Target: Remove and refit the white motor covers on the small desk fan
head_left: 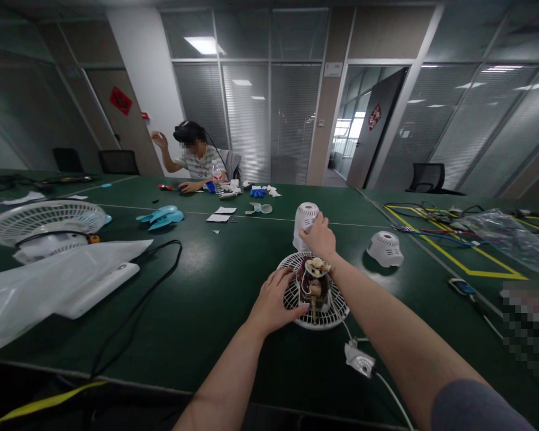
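fan grille (322, 321): white, flat | motor (314, 290): exposed, atop | vented cover (301, 225): beyond

Office with glass partitions (245, 131) and chairs (424, 178)

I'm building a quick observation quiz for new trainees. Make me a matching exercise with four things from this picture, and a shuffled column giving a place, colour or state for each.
Column one:
1. Left hand
2. Right hand
3. Motor
4. Blades

Column two:
A. Light blue
B. On the tall white cover
C. Uncovered, wiring showing
D. At the left side of the round grille

Pairs: 1-D, 2-B, 3-C, 4-A
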`<state>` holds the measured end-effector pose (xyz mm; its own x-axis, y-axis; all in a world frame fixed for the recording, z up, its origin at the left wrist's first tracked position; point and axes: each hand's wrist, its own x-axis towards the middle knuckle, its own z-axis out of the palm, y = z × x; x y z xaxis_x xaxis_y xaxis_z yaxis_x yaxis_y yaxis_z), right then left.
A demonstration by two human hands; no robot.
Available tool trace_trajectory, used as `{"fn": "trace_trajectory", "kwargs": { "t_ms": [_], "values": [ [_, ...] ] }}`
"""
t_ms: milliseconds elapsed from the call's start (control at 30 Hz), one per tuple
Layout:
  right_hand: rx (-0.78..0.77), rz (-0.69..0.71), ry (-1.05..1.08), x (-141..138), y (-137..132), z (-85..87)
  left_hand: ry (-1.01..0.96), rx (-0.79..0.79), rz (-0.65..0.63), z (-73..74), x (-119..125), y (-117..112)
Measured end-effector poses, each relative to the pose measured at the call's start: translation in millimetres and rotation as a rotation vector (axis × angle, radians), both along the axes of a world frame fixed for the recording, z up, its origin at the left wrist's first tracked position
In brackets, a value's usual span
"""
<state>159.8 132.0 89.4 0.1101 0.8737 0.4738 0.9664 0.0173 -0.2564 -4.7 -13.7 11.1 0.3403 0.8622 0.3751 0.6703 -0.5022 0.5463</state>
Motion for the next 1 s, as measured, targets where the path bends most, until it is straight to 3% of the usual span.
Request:
{"fn": "trace_trajectory", "kwargs": {
  "t_ms": [467,633,733,833,1000],
  "values": [
    [0.064,0.002,0.060,4.9,0.3,6.4,0.001,-0.027,0.013,2.0,0.3,-0.9],
    [0.074,-0.025,0.140,9.6,-8.0,17.2,-0.019,-0.015,0.007,0.6,0.0,0.1],
    [0.177,0.003,0.234,22.0,-31.6,29.0,-0.013,-0.004,0.001,0.5,-0.1,0.6],
    [0.277,0.090,0.308,33.4,-77.3,34.7,0.002,0.007,-0.002,0.8,0.1,1.0],
    [0.160,0.188,0.217,30.8,-163.4,16.7,-0.006,0.029,0.035,0.3,0.8,-0.3]
  ]
}}
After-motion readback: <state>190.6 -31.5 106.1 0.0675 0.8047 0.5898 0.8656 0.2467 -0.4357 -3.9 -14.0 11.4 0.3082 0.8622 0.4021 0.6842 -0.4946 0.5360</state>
